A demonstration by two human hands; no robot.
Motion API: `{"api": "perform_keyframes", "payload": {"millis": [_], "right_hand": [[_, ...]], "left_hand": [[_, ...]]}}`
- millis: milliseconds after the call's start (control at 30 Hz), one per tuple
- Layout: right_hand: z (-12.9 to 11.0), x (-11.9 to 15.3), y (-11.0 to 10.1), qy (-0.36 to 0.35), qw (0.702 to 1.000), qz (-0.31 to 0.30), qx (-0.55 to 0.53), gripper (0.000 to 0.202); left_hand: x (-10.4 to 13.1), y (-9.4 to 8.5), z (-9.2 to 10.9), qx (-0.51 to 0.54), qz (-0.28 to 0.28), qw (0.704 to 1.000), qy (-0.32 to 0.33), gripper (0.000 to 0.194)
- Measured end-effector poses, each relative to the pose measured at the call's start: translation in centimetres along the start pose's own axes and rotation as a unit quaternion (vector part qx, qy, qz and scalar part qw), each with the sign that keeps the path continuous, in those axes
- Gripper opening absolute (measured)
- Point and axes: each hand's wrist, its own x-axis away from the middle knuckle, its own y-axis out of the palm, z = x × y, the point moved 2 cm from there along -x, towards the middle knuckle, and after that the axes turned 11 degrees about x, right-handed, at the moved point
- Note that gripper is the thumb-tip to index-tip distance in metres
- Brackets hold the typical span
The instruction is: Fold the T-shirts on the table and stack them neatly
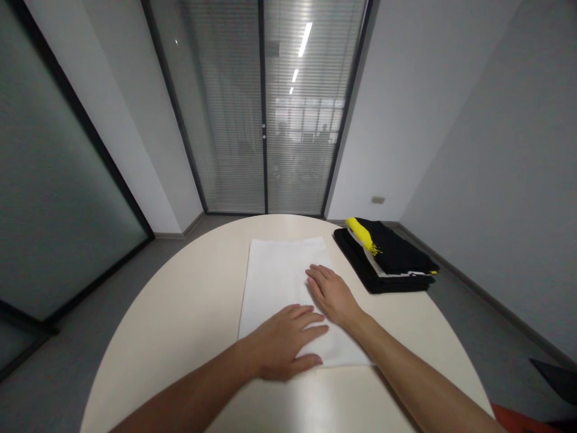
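A flat white cloth (274, 276), roughly rectangular, lies on the round cream table in front of me; it may be folded, but its layers do not show. My left hand (288, 343) rests over its near part, palm down with fingers spread to the right. Farther up, along the cloth's right side, my right hand (331, 294) lies flat with its fingers pointing away and to the left. Both hands touch the cloth without gripping it. Parts of the cloth's near left edge are hidden under my left hand and forearm.
At the table's (180, 319) right edge sits a stack of folded black clothes (396, 249) with a yellow patch and a white layer between. A glass partition with blinds (225, 120) stands behind the table. Something red (518, 418) shows at the lower right corner.
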Motion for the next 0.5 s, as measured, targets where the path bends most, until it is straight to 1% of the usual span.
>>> {"api": "perform_keyframes", "payload": {"millis": [33,100,167,200,267,333,400,433,500], "right_hand": [[0.1,0.0,0.3,0.014,1.0,-0.004,0.006,0.05],[0.4,0.1,0.8,0.055,0.998,-0.02,0.022,0.053],[0.6,0.2,1.2,0.088,0.995,-0.041,0.035,0.058],[0.7,0.3,1.3,0.094,0.994,-0.048,0.038,0.058],[0.7,0.3,1.3,0.091,0.993,-0.055,0.041,0.056],[0.7,0.3,0.9,0.086,0.994,-0.051,0.042,0.052],[0.6,0.3,-0.2,0.069,0.996,-0.031,0.04,0.047],[0.4,0.3,-0.9,0.045,0.998,-0.023,0.032,0.042],[-0.5,0.5,-2.4,-0.046,0.998,-0.028,-0.011,0.031]], "left_hand": [[0.1,-0.2,-0.5,-0.007,0.014,1.0,-0.016,0.055],[0.4,-0.8,-2.2,-0.03,0.043,0.996,-0.07,0.051],[1.1,-1.5,-4.6,-0.057,0.084,0.983,-0.152,0.055],[1.5,-1.8,-5.9,-0.068,0.106,0.973,-0.192,0.057],[2.4,-2.6,-8.7,-0.089,0.166,0.943,-0.276,0.057],[3.1,-3.2,-11.1,-0.108,0.21,0.914,-0.331,0.053],[3.7,-3.7,-12.7,-0.125,0.246,0.89,-0.363,0.05],[3.8,-3.8,-13.3,-0.129,0.258,0.885,-0.366,0.048],[4.0,-3.9,-13.8,-0.133,0.274,0.883,-0.356,0.045]]}}
